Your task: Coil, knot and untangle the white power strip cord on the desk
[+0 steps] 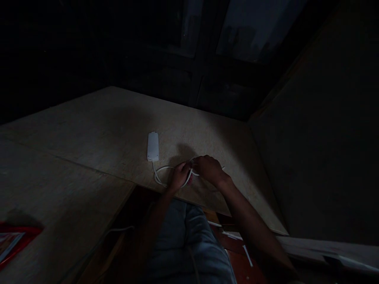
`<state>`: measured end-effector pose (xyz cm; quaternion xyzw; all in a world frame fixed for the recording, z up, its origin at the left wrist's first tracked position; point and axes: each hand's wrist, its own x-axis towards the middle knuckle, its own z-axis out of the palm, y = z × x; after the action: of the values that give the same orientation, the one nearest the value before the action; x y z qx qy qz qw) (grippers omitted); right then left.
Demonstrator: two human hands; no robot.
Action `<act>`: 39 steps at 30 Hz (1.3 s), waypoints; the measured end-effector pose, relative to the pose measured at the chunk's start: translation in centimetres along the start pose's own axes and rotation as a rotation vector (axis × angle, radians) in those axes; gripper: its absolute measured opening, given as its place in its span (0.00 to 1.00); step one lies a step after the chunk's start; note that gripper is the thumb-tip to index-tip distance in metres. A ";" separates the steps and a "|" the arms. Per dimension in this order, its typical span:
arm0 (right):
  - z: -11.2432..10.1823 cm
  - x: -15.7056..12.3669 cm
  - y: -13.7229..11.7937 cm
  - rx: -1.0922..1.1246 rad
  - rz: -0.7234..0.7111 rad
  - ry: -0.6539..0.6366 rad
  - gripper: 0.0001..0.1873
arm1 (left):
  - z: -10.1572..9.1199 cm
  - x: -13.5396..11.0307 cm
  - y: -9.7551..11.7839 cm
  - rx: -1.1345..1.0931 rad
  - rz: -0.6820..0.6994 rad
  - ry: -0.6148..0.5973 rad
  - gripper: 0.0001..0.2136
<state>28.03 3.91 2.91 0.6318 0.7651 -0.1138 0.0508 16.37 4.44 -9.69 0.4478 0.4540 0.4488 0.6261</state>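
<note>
A white power strip (153, 146) lies face down or up, I cannot tell which, on the pale stone-like counter. From its near end runs a white cable (162, 169), looped on the counter and leading into my hands. My left hand (179, 175) is closed around the coiled cable. Just right of it, my right hand (208, 169) has its fingers bent in on the cable, close to the left fingertips. Something small and reddish (190, 180) shows beneath the loop between the hands; its kind is too dark to make out.
The counter (124, 114) stretches to dark windows (245, 35) at the back and a wall (319, 157) on the right. A red packet (20, 240) lies at lower left. Below the counter's front edge are my jeans-clad legs (189, 240) and a thin white stick-like thing (247, 255).
</note>
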 end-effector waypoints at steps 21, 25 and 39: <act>2.8 -3.8 6.6 0.749 -0.342 0.254 0.15 | -0.1 -0.6 0.1 -0.053 0.057 0.032 0.23; 2.7 -3.3 6.9 0.790 -0.377 0.215 0.16 | -0.2 -0.6 0.4 -0.099 0.049 0.036 0.24; 1.3 -6.3 8.2 0.960 -0.686 0.173 0.16 | -0.4 0.0 0.0 -0.136 0.017 0.165 0.20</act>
<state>37.20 -1.00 2.17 0.3078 0.7899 -0.4047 -0.3427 16.02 4.48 -9.73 0.3697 0.4689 0.5191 0.6116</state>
